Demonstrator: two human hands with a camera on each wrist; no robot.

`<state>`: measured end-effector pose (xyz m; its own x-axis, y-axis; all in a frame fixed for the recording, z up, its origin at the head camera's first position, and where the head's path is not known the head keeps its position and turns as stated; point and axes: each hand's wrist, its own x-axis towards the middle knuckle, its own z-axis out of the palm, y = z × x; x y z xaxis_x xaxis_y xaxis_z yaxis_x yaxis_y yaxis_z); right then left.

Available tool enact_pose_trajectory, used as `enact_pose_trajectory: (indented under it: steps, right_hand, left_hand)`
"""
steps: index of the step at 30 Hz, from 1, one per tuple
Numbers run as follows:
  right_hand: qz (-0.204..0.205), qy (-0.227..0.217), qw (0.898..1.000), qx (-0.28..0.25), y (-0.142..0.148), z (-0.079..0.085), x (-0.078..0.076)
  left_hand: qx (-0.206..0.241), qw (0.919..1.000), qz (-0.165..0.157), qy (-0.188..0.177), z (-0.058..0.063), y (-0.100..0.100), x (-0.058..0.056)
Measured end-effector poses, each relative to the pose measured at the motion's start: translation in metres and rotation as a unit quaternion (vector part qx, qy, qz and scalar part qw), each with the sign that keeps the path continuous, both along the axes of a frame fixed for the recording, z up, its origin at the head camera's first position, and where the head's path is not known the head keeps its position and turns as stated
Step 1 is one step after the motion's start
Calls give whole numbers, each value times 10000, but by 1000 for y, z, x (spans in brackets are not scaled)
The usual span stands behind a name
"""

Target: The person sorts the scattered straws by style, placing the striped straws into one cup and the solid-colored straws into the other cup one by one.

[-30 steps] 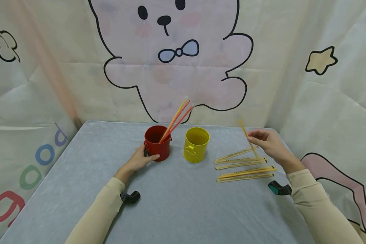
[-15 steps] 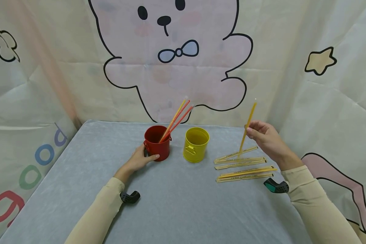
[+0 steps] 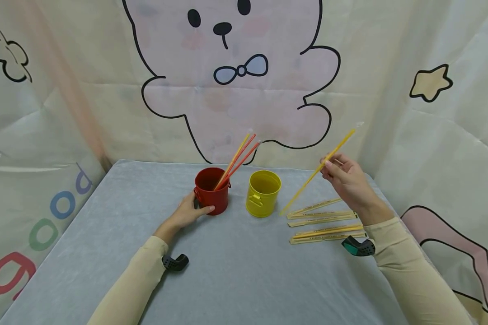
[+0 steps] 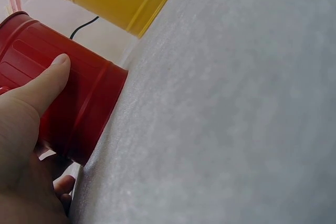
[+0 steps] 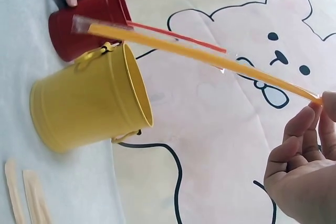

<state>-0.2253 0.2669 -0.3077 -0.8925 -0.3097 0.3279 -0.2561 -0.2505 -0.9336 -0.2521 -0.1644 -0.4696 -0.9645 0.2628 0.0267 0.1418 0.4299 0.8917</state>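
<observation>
- Yellow drinking straw (image 5: pixel 184 51): right of ctr in head view, held in air on a slant, low end toward lower L; clear film at tip. Not in either bucket.
- R hand (image 3: pixel 345 178), ctr-right: thumb + fingertips pinch the straw partway along.
- L hand (image 3: pixel 185 213), L of ctr: clamped on red bucket (image 3: pixel 211 203), thumb across its side, other fingers partly hidden behind. Bucket stands upright on the gray cloth (image 3: pixel 244 271).
- Yellow bucket (image 3: pixel 262 196), mid-frame: upright, just R of red one, apart from it; neither hand touches it.
- Done, AFAICT: 3 straws stand in red bucket, leaning to upper R: 2 red straws (image 3: pixel 245 158) + 1 yellow-orange straw (image 3: pixel 237 152).
- Left, prob.: held straw isn't in a bucket; slim printed paper-wrapped sticks (image 3: pixel 323 221) lie loosely grouped on cloth, right of ctr, w/ what looks like a bare yellow one among them. Exact count n/a (overlap, forearm in way); contents of wrappers can't be seen.
- My est.: partway through, w/ a fair bit outstanding.
</observation>
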Motion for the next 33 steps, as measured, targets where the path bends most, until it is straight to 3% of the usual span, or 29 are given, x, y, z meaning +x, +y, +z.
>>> enact_pose_trajectory:
  steps: [13,22,29,33]
  right_hand:
    - [-478,-16,9980,-424,-32,6,-6]
    - [-771,40,9956,-533,-61,12,-11]
    - [-822,-12,9943,-683,-82,17,-13]
    - [-967,-112,9927,-716,-93,18,-16]
  left_hand:
    - [219,9997,-11,-85,0,2,2]
    - [202,9995,-155,-205,34,6,18]
    - [263,9992,-131,-269,36,6,20]
    - [236,9994,-133,-212,30,4,16]
